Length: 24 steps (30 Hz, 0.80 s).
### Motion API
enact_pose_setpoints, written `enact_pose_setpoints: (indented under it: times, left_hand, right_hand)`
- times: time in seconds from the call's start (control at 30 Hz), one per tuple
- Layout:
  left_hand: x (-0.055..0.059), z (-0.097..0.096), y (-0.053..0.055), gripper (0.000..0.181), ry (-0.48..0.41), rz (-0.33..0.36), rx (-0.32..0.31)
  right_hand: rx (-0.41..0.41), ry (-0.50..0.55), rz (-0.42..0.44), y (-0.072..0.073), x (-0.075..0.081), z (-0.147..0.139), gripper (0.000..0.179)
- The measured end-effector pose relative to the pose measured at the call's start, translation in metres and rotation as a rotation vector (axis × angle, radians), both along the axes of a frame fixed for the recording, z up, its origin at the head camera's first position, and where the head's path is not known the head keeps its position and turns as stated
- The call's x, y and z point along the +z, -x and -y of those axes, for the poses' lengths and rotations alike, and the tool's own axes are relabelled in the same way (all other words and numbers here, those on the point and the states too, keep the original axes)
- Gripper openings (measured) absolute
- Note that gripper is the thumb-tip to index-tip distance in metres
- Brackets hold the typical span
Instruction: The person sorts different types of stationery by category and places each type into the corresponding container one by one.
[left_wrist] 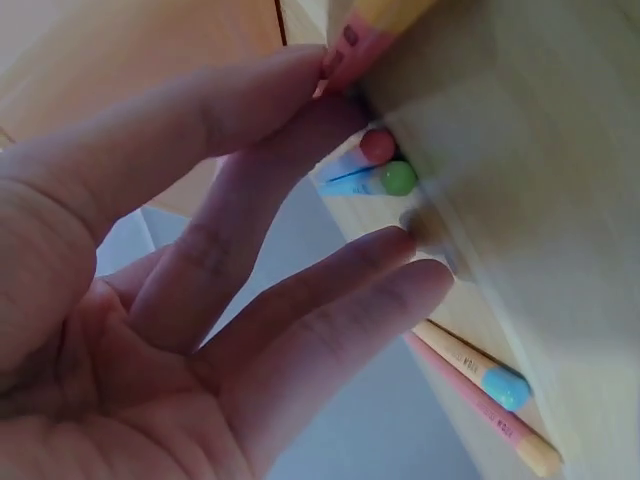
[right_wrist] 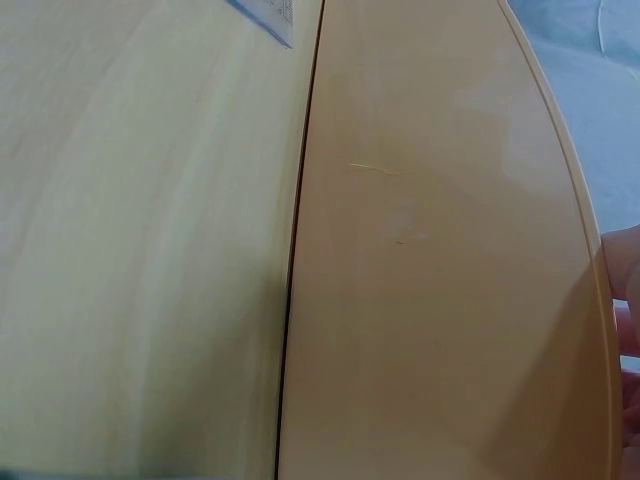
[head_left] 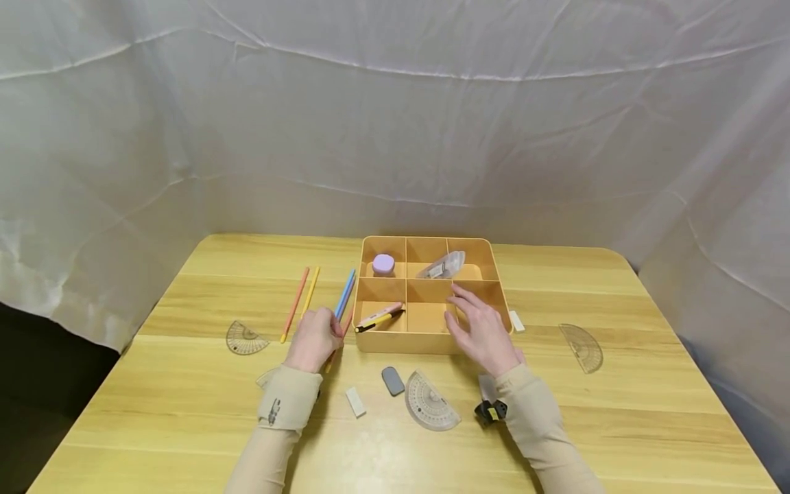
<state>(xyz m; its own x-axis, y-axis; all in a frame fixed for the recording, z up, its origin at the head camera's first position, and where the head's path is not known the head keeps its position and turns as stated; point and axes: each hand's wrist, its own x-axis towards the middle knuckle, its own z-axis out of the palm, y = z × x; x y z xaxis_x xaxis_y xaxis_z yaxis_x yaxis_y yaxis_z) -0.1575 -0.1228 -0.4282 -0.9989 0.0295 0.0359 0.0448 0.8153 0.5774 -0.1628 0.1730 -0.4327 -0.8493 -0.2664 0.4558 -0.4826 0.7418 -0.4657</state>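
Observation:
In the head view my left hand point(head_left: 313, 339) is at the left side of the orange divided box point(head_left: 401, 343). Its thumb and index finger pinch a red pencil point(left_wrist: 362, 48) with a yellow end; the other fingers are spread in the left wrist view. Beyond it lie two blue pencils point(head_left: 345, 291), one with a green tip and one with a red tip. My right hand point(head_left: 484, 333) is over the front right of the box, fingers loosely bent, holding nothing visible. In the right wrist view only its fingertips point(right_wrist: 625, 265) show past the box rim.
The box holds a purple-lidded jar point(head_left: 383, 264), a clear packet point(head_left: 446, 265) and pens point(head_left: 379, 318). Red point(head_left: 295, 305) and yellow point(head_left: 311, 291) pencils lie left. A protractor point(head_left: 430, 405), grey eraser point(head_left: 392, 381), white eraser point(head_left: 355, 402) and black sharpener-like piece point(head_left: 490, 412) lie in front.

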Motion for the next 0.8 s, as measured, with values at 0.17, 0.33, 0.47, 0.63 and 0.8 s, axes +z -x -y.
enact_pose_setpoints:
  times: [0.17,0.33,0.47,0.63,0.8]
  left_hand:
    - [-0.0005,0.0004,0.0001,0.016,0.013,0.002,0.009]
    - [0.0004,-0.0002,-0.0001,0.022,0.0,0.009,0.001]
    - [0.0008,-0.0012,0.0011,0.023,0.012,0.031,0.003]
    - [0.0033,-0.0003,0.0021,0.025,0.011,0.062,-0.008]
    - [0.0046,0.0018,0.0028,0.026,-0.003,0.098,-0.012]
  right_hand:
    - [0.003,-0.005,-0.007,0.0004,-0.0008,-0.0006,0.029]
    - [0.006,-0.001,-0.019,0.0019,-0.001,-0.0009,0.029]
    - [0.009,0.002,-0.021,0.0032,-0.0015,-0.0014,0.029]
    - [0.009,0.01,-0.015,0.003,-0.001,-0.0012,0.029]
    - [0.008,0.012,-0.011,0.0023,-0.0014,-0.0017,0.03]
